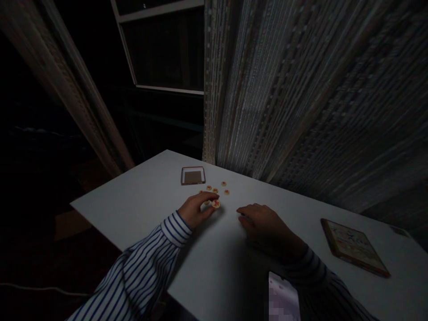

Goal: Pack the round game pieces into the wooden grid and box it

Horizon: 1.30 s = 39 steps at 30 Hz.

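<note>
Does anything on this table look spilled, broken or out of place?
Nothing stands out. The discs lie loose but flat by the left hand, which touches one of them; the tray and board lie flat on the table. The dim light hides fine damage.

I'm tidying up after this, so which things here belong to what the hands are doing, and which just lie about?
In use: left hand; red-marked disc at its fingertips; loose discs beside it.
Lying about: square tray, flat board, phone; right hand rests on the table.
</note>
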Each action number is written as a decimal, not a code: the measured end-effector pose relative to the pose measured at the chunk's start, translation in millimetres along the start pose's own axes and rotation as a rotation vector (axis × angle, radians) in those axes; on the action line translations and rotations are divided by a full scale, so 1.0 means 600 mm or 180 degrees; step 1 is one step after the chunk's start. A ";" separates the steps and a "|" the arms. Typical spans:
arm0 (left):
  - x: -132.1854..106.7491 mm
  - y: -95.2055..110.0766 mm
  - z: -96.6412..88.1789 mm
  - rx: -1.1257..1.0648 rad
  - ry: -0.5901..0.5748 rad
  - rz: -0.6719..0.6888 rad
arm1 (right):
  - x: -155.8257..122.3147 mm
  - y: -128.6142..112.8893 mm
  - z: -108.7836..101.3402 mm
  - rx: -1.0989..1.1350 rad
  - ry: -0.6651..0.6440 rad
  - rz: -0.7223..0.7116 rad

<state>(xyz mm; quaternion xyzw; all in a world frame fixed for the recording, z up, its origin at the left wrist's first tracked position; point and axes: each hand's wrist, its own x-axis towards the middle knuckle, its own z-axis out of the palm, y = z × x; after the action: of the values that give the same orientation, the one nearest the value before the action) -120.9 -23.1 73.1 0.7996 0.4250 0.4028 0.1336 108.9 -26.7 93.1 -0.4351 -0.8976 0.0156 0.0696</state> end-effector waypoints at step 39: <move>0.019 0.038 0.090 -0.0836 -0.0037 -0.0251 | -0.042 0.057 0.022 0.0292 0.0443 0.0229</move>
<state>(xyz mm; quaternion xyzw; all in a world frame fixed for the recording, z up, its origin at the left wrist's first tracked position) -63.7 -21.0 57.0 0.7602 0.3989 0.4447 0.2553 148.7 -24.7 74.2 -0.4634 -0.8727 0.0290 0.1510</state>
